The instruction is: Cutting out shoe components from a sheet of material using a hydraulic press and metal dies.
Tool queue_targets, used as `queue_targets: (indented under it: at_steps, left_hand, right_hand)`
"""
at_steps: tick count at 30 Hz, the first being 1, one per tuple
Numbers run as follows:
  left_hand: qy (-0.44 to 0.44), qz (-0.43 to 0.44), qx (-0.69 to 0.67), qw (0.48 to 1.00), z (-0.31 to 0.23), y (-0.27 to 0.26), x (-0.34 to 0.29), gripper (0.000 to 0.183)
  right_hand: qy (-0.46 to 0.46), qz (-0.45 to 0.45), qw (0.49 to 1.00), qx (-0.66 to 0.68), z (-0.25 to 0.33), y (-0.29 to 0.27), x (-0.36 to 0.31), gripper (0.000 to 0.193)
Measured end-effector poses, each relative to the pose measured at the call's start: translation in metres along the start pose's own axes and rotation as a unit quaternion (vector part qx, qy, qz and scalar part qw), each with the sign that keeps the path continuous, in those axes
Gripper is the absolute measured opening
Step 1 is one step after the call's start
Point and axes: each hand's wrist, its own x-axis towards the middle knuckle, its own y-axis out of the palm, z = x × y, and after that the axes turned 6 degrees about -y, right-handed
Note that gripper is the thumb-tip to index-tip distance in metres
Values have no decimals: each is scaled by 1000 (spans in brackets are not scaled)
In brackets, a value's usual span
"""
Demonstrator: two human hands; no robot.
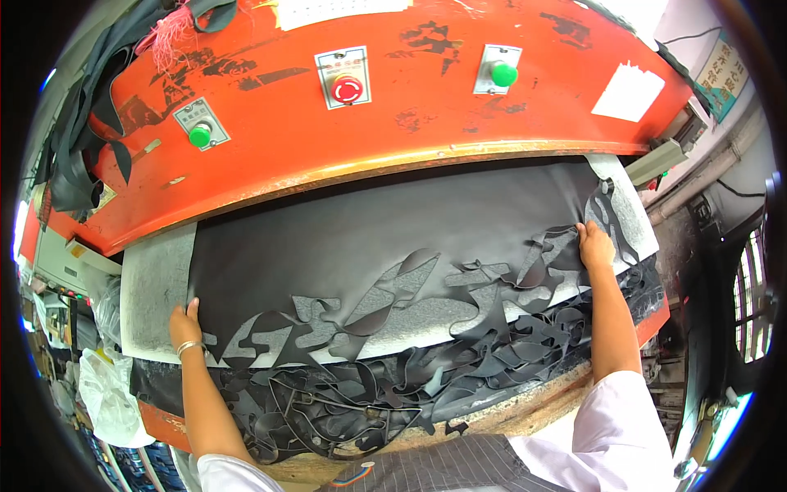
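From where I stand, the person is bent over a long pale board (154, 283) at the front of a big orange-red machine (270, 148). A wide dark sheet (385, 217) lies across the board, its far edge running in below the machine's front. The near side of the sheet is cut into ragged, curving holes, and the grey-white board shows through them.

The left hand (185, 325), with a bracelet (190, 348) at its wrist, is at the sheet's near left corner, thumb and fingers drawn narrow on its edge. The right hand (597, 246) has the sheet's near right side pinched between thumb and fingers, and small creases run away from the grip.

Below the board's near edge, a tangled heap of dark scraps (361, 402) spreads in front of the striped apron (434, 467). On the machine's face I see a red button (348, 88) between a left green button (199, 136) and a right green button (504, 74). Dark strips (74, 168) hang at its left end, and a clear plastic bag (115, 398) sits low on that side.
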Motion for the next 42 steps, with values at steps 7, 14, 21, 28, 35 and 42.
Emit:
queue_targets:
  at_steps: [7,14,21,28,35,42]
  left_hand:
    - [28,19,8,999,20,-7,-22,54]
    - [41,3,14,999,57,-8,-22,53]
    - [132,-74,-2,988,3,-32,-39,57]
    - [235,149,-82,957,-136,-24,-175,36]
    - [283,262,-100,917,-50,-74,-225,18]
    - [214,265,-65,938,-8,-122,-240,31]
  right_hand:
    - [15,13,999,43,-26,0,-18,45]
    - [82,49,990,101,-66,2,-28,54]
    - [228,255,911,232,-156,-31,-56,48]
    - [61,-30,985,157,-169,9,0,76]
    - [16,-71,984,161,-242,48,-39,29]
    - [28,-86,993,-80,-263,-30,-57,23]
